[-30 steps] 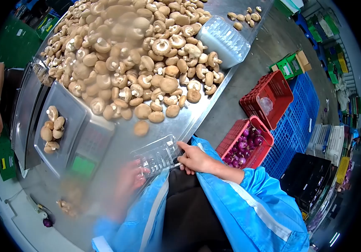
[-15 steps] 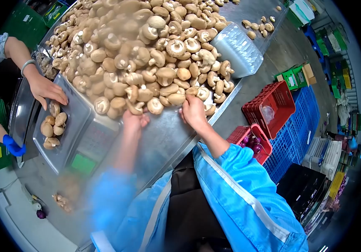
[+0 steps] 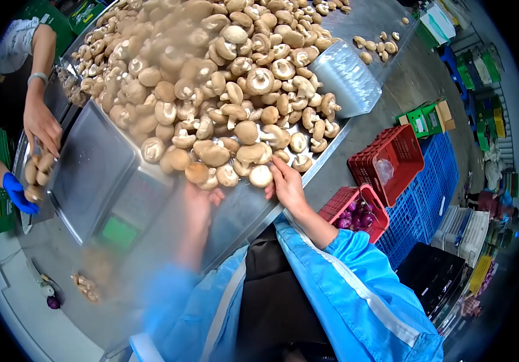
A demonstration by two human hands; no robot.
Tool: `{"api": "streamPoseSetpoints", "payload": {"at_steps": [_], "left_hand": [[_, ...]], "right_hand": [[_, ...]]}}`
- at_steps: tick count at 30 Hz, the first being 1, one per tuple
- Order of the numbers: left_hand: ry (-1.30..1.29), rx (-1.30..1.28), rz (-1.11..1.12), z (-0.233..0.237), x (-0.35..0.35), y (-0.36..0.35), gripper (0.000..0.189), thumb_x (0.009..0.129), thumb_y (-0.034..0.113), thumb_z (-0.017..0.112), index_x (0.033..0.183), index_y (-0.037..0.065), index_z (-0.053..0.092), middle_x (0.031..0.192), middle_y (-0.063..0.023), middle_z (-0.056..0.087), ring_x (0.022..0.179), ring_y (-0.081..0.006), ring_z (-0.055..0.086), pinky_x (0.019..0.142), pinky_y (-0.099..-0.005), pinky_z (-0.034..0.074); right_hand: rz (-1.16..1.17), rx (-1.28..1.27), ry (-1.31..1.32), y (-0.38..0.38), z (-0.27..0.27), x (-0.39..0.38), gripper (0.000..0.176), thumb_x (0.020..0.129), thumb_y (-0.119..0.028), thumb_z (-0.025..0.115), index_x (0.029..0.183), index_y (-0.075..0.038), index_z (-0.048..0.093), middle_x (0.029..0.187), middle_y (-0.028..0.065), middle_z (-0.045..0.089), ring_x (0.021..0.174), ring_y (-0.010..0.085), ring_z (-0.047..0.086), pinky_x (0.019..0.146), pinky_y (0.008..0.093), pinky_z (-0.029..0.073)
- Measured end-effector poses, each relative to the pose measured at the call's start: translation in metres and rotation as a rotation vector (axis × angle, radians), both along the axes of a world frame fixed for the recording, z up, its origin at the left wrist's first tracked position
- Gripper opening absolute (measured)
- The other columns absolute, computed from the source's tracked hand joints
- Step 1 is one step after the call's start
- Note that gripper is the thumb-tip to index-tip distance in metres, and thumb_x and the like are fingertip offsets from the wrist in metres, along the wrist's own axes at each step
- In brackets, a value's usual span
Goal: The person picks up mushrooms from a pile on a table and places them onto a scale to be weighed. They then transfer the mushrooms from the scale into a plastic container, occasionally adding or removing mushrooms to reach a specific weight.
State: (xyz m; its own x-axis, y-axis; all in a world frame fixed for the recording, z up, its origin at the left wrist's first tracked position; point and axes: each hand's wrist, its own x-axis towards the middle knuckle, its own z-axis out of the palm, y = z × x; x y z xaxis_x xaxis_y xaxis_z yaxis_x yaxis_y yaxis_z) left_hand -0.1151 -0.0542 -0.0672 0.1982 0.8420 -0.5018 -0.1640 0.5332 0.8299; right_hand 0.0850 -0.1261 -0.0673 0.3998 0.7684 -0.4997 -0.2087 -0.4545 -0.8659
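Observation:
A large heap of shiitake mushrooms (image 3: pixel 235 96) covers the metal table (image 3: pixel 241 208). My left hand (image 3: pixel 200 198) is at the heap's near edge, half-curled and hazy, its fingertips apart below a brown-capped mushroom (image 3: pixel 196 173). To its right, my right hand (image 3: pixel 289 187) is open, thumb and fingers apart, beside a pale mushroom (image 3: pixel 261 175). Neither hand is closed around a mushroom. Several mushrooms lie between and just above my hands. Whether my left fingers touch the nearest caps cannot be made out.
A co-worker's bare hand (image 3: pixel 42 127) and blue-gloved hand (image 3: pixel 19 194) hold several mushrooms at the left, beside a clear tray (image 3: pixel 93 175). Stacked clear plastic trays (image 3: pixel 347 78) stand on the table's right edge. Red crates (image 3: pixel 392 154) are to the right, one holding purple onions.
Several mushrooms have come down from the heap to the near edge above my hands. My right hand has lowered and opened. The co-worker has lifted the mushrooms out of the clear tray.

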Motion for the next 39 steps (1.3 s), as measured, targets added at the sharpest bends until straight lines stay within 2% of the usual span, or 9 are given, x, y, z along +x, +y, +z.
{"api": "streamPoseSetpoints", "payload": {"at_steps": [7, 16, 25, 27, 28, 29, 31, 37, 39], "left_hand": [[-0.106, -0.109, -0.035, 0.011, -0.019, -0.036, 0.033, 0.093, -0.004, 0.049, 0.126, -0.005, 0.044, 0.096, -0.0176, 0.064, 0.064, -0.0205, 0.065, 0.047, -0.0247, 0.048], [-0.136, 0.046, -0.008, 0.057, -0.054, -0.033, 0.042, 0.088, -0.007, 0.052, 0.129, -0.002, 0.049, 0.093, -0.014, 0.066, 0.065, -0.0182, 0.066, 0.048, -0.0225, 0.049], [0.253, 0.265, 0.216, 0.085, -0.174, 0.014, 0.047, 0.079, -0.008, 0.06, 0.126, -0.003, 0.053, 0.094, -0.0072, 0.063, 0.059, -0.0092, 0.058, 0.045, -0.019, 0.041], [0.289, 0.24, 0.265, 0.096, -0.204, 0.03, 0.046, 0.077, -0.009, 0.059, 0.123, -0.002, 0.056, 0.091, -0.006, 0.062, 0.057, -0.0077, 0.056, 0.044, -0.0188, 0.04], [0.444, 0.325, 0.237, 0.083, -0.227, 0.04, 0.046, 0.075, -0.01, 0.059, 0.121, -0.002, 0.058, 0.09, -0.0054, 0.063, 0.056, -0.0066, 0.054, 0.045, -0.0193, 0.039], [0.477, 0.352, 0.227, 0.075, -0.248, 0.049, 0.047, 0.075, -0.01, 0.059, 0.121, -0.002, 0.058, 0.091, -0.0054, 0.063, 0.057, -0.0062, 0.054, 0.046, -0.0194, 0.039], [0.54, 0.397, 0.203, 0.081, -0.271, 0.061, 0.047, 0.074, -0.011, 0.06, 0.121, -0.003, 0.059, 0.094, -0.0052, 0.064, 0.06, -0.0054, 0.053, 0.049, -0.0196, 0.04], [0.695, 0.384, 0.197, 0.066, -0.311, 0.078, 0.048, 0.073, -0.01, 0.066, 0.121, -0.005, 0.06, 0.102, -0.0065, 0.066, 0.066, -0.0046, 0.056, 0.054, -0.0206, 0.044], [0.722, 0.302, 0.196, 0.062, -0.313, 0.073, 0.049, 0.074, -0.009, 0.067, 0.123, -0.006, 0.058, 0.102, -0.007, 0.066, 0.066, -0.0047, 0.056, 0.053, -0.0208, 0.045]], "right_hand": [[-0.045, -0.024, 0.102, -0.041, 0.015, -0.004, 0.041, 0.104, -0.017, 0.049, 0.142, -0.001, 0.049, 0.063, 0.0063, 0.059, 0.048, 0.0127, 0.057, 0.046, 0.0283, 0.052], [0.053, 0.12, -0.022, -0.025, 0.06, -0.036, 0.04, 0.104, -0.015, 0.048, 0.141, -0.001, 0.05, 0.062, 0.0045, 0.059, 0.049, 0.0098, 0.056, 0.045, 0.0258, 0.049], [0.359, 0.27, -0.117, 0.081, 0.085, -0.127, 0.032, 0.101, -0.017, 0.052, 0.127, -0.001, 0.06, 0.064, 0.0054, 0.061, 0.047, 0.0092, 0.055, 0.045, 0.028, 0.046], [0.43, 0.321, -0.236, 0.11, 0.081, -0.156, 0.03, 0.098, -0.019, 0.056, 0.12, 0.001, 0.062, 0.067, 0.0088, 0.063, 0.054, 0.0182, 0.061, 0.053, 0.0333, 0.049], [0.451, 0.453, -0.475, 0.125, 0.072, -0.17, 0.027, 0.094, -0.018, 0.059, 0.112, 0.001, 0.065, 0.075, 0.0124, 0.065, 0.069, 0.0295, 0.065, 0.067, 0.0394, 0.052], [0.466, 0.473, -0.537, 0.137, 0.068, -0.183, 0.024, 0.092, -0.017, 0.061, 0.108, -0.001, 0.066, 0.096, 0.0154, 0.066, 0.094, 0.0346, 0.063, 0.082, 0.0418, 0.05], [0.528, 0.51, -0.647, 0.154, 0.067, -0.206, 0.022, 0.09, -0.017, 0.064, 0.106, -0.003, 0.068, 0.119, 0.0169, 0.06, 0.113, 0.0327, 0.057, 0.092, 0.0428, 0.047], [0.5, 0.721, -1.022, 0.185, 0.04, -0.246, 0.019, 0.088, -0.016, 0.067, 0.103, -0.004, 0.068, 0.134, 0.0167, 0.051, 0.132, 0.0376, 0.041, 0.108, 0.0474, 0.036], [0.535, 0.696, -0.959, 0.182, 0.04, -0.243, 0.022, 0.091, -0.014, 0.063, 0.111, -0.004, 0.064, 0.135, 0.0174, 0.05, 0.133, 0.0386, 0.04, 0.11, 0.0478, 0.034]]}}
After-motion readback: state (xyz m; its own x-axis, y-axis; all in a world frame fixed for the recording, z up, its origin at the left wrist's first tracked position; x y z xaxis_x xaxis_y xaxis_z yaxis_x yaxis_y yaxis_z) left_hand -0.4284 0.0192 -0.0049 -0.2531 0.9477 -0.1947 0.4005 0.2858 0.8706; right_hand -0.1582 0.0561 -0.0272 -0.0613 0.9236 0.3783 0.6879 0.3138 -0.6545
